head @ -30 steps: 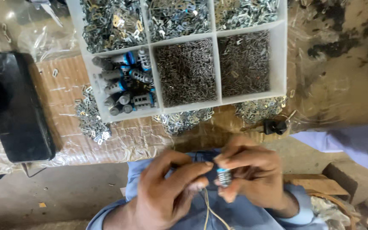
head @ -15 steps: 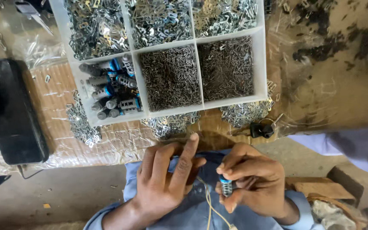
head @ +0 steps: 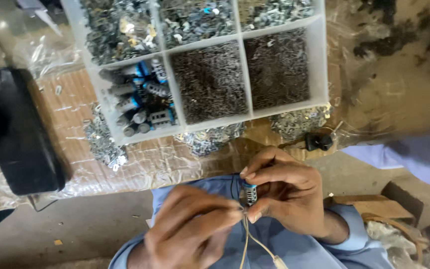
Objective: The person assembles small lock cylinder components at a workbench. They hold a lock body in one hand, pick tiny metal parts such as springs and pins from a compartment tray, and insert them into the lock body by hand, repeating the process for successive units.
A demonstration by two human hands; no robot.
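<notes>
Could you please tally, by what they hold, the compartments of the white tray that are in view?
Of the divided tray:
Silvery metal clips: 3 compartments
Fine dark parts: 2 compartments
Blue-and-grey cylinders: 1 compartment
Total: 6 compartments in view

One more such cylinder is in the right hand.

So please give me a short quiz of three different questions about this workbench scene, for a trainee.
1. True or false: the right hand pinches a small blue cylinder.
2. Which tray compartment holds the blue cylinders? A) near left B) near right
3. What hangs below the left hand's fingers?

Key: 1 true. 2 A. 3 thin pale wires.
</notes>
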